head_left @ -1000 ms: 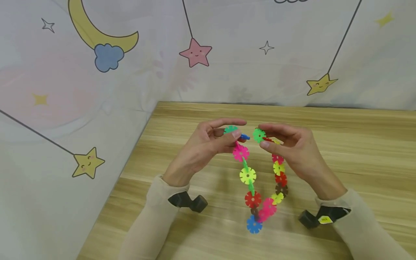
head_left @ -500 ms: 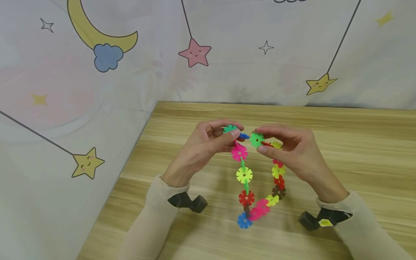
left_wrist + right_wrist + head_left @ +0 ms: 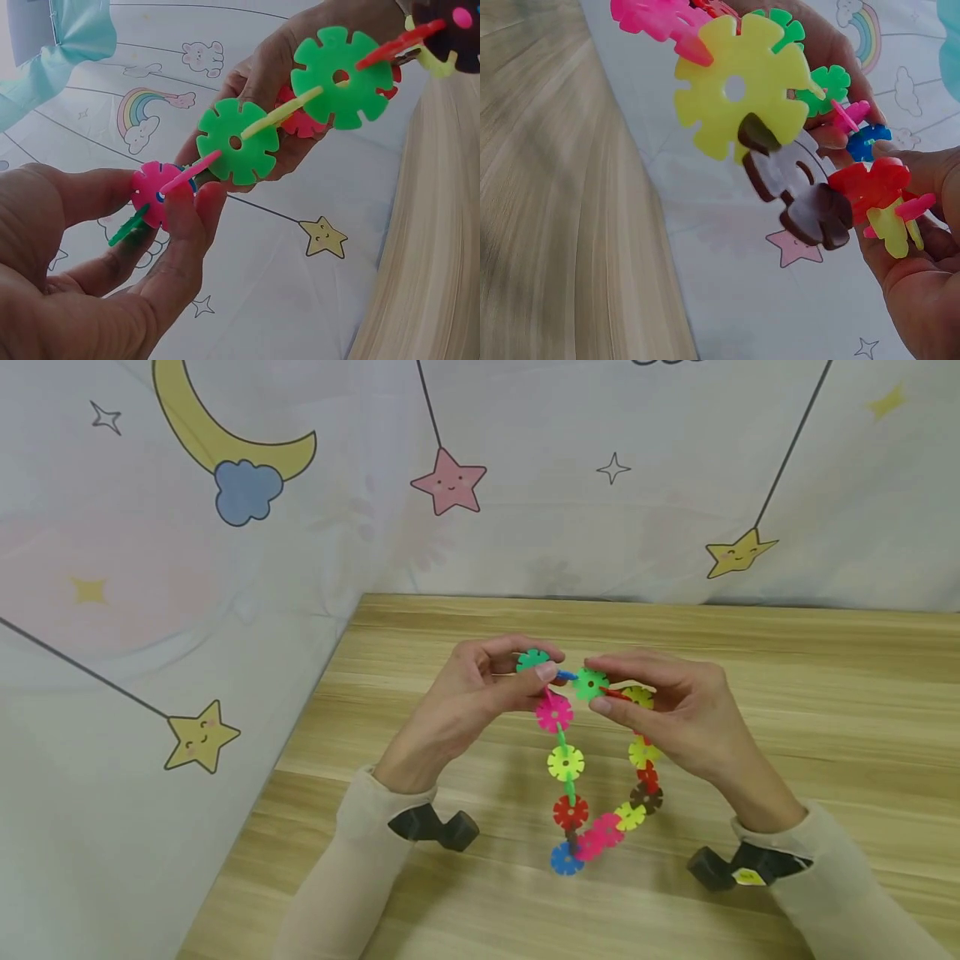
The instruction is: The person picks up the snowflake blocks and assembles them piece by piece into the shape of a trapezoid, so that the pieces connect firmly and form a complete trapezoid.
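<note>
Notched plastic snowflake discs are slotted into a long chain that hangs as a loop between both hands. My left hand [image 3: 468, 706] pinches one end, thumb and fingers around the blue disc [image 3: 567, 676], with a teal disc [image 3: 533, 661] beside it. Opposite, the green disc [image 3: 591, 683] at the other end is pinched in my right hand [image 3: 678, 710], its edge right at the blue one. A red disc [image 3: 615, 693] links on behind it. Between the ends hang pink, yellow [image 3: 566, 763], red and brown discs. Lowest is another blue disc [image 3: 567, 859]. The right wrist view shows a large yellow disc [image 3: 705, 97] close up.
A wood-grain table [image 3: 450, 893] lies beneath the hands. Behind it and along the left hangs a pale cloth [image 3: 540, 543] printed with a moon and stars. Each wrist wears a black camera mount [image 3: 435, 823] over a beige sleeve [image 3: 360, 868].
My right hand has shifted slightly left and down, bringing the green disc up to the blue one. The left fingers have closed in, and the chain's lower part has swung left and risen a little.
</note>
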The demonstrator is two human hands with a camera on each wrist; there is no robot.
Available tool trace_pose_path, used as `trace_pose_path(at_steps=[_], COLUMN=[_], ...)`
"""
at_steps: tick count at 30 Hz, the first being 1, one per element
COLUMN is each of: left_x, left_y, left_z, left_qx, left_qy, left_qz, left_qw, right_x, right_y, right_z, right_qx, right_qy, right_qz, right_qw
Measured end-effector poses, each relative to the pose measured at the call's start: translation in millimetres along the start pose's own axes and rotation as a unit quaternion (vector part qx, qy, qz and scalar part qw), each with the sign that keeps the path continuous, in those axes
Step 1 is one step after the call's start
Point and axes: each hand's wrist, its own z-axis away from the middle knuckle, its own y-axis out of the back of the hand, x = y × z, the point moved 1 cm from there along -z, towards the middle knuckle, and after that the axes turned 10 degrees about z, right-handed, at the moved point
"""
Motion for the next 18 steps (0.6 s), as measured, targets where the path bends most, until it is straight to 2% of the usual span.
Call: trace_pose_path(at_steps=[4, 11, 18], left_x=[-0.3, -0.4, -3.9], left_y=[-1.2, -1.2, -4.9], left_z=[0.0, 0.0, -1.5], left_qx=[-0.003, 0.0, 0.001], left_qy=[0.001, -0.006, -0.017], left_qz=[0.002, -0.001, 0.015], left_qw=[1.0, 1.0, 0.9997], right_x=[-1.4, -4.2, -3.5], right_y=[-0.6, -1.5, -1.1], right_z=[0.4, 1.0, 2.1], right_qx=[0.004, 0.019, 0.025], right_qy=[-0.002, -0.031, -0.019], right_qz=[0.022, 0.089, 0.119], right_qw=[0.9998, 0.9954, 0.9924])
